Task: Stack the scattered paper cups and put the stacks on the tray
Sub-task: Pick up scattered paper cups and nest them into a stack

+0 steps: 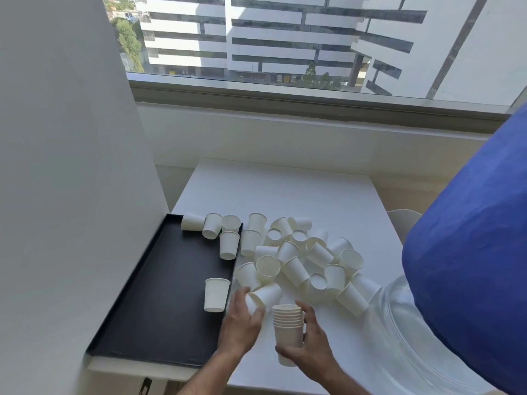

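Note:
My right hand (310, 349) grips an upright stack of several white paper cups (287, 326) above the table's near edge. My left hand (242, 323) is closed around a single paper cup (266, 295) lying on its side just left of the stack. A heap of loose cups (302, 260) covers the middle of the white table (279, 192). The black tray (171, 295) lies at the left; one inverted cup (216, 295) stands near its right edge and several more cups (212, 228) lie at its far end.
A white wall (65, 166) runs close along the tray's left side. A large clear plastic bottle (405, 337) and a blue cloth-like mass (470, 266) crowd the right. Behind the table are a window ledge and window.

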### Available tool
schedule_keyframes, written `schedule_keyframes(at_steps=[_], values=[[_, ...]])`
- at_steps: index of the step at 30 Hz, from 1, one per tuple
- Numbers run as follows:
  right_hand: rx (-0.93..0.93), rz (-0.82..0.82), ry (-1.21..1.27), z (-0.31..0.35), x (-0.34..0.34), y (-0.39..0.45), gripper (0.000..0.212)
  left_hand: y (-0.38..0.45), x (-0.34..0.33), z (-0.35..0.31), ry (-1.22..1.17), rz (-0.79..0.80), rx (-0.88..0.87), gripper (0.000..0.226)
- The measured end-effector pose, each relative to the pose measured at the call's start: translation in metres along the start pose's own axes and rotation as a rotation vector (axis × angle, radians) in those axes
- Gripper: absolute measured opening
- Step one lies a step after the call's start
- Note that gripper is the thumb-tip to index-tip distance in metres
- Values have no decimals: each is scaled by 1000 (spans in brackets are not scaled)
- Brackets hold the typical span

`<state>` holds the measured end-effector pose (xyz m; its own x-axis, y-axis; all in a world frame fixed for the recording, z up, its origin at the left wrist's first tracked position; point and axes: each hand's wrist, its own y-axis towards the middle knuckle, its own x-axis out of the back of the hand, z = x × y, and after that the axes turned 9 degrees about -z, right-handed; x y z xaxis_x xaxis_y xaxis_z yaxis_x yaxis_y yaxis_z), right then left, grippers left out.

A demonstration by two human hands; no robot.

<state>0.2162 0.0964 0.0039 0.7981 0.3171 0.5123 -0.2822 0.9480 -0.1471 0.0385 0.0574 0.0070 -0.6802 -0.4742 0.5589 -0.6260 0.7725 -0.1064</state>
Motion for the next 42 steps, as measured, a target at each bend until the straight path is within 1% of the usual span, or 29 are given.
schedule_keyframes(at_steps=[1, 3, 6, 10, 13, 17, 20, 23, 26, 28, 32, 35, 36, 38, 40, 42], values=[[-8, -5, -8, -2, 2, 0, 95, 6, 2, 0, 28, -57, 26, 51], [-25, -14, -17, -7, 7, -1, 96, 21, 6, 3, 100, -80, 68, 52], [-38, -11, -31, -13, 12, -3, 96, 39, 12, 7, 271, -23, 110, 53], [-34, 4, -72, -18, 15, -7, 97, 44, 14, 11, 391, 38, 116, 39], [-37, 15, -104, -17, 14, -10, 96, 39, 13, 18, 361, 15, 94, 33], [-40, 45, -130, -18, 11, -11, 98, 30, 12, 21, 281, -64, 20, 28], [-10, 92, -213, -21, 11, -12, 99, 20, 12, 10, 184, -152, -75, 28], [37, 160, -312, -23, 9, -13, 102, 10, 12, -8, 76, -209, -211, 26], [68, 185, -373, -20, 6, -12, 107, -1, 7, -25, -11, -186, -389, 17], [93, 172, -370, -17, 4, -10, 111, -6, 3, -32, -18, -158, -463, 12], [78, 117, -316, -12, 3, -10, 116, -5, 0, -35, -46, -161, -491, 12], [61, 99, -292, -13, 7, -7, 116, -2, 2, -34, -29, -177, -518, 9], [66, 99, -295, -12, 9, -6, 116, -1, 3, -33, -22, -169, -517, 10], [95, 111, -319, -10, 12, -5, 118, -2, 2, -30, 3, -103, -513, 13], [136, 129, -374, -5, 12, -4, 119, -5, 0, -28, 12, 23, -517, 15], [185, 136, -418, -1, 11, -2, 119, -6, -3, -29, 2, 173, -543, 9]])
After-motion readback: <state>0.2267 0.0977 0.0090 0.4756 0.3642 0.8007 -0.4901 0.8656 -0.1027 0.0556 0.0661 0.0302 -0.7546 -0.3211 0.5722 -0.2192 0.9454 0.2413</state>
